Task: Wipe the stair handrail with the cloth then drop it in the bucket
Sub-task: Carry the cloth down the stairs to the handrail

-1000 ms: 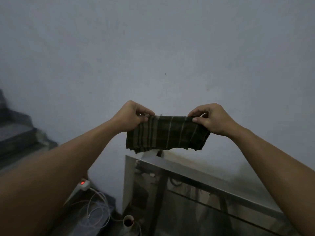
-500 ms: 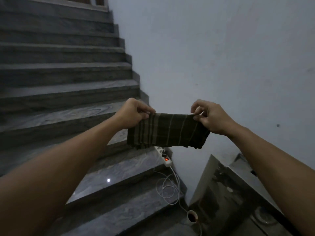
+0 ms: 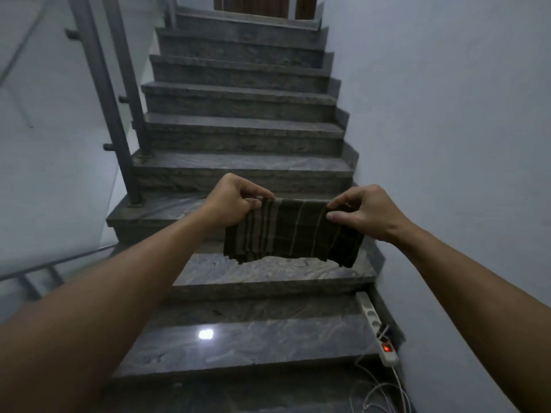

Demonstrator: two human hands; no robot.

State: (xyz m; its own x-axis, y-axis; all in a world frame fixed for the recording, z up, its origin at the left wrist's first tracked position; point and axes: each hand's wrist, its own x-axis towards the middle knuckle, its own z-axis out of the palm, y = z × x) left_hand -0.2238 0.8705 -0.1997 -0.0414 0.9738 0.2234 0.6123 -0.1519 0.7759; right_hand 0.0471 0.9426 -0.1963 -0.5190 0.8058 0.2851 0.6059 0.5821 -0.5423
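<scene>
A dark folded cloth (image 3: 290, 231) with pale stripes hangs stretched between my two hands, above the lower steps. My left hand (image 3: 231, 204) pinches its top left corner and my right hand (image 3: 363, 211) pinches its top right corner. The grey metal stair railing posts (image 3: 101, 84) rise at the left of the staircase, well away from the cloth. A lower rail (image 3: 56, 260) runs along the left edge. No bucket is in view.
Grey marble stairs (image 3: 238, 162) climb straight ahead to a wooden door at the top. A white power strip (image 3: 378, 332) with a red light and loose cables lies on the right end of a low step. A plain wall closes the right side.
The view has swung left from the bare wall to the staircase, bringing the railing into sight. Both hands still hold the cloth stretched the same way.
</scene>
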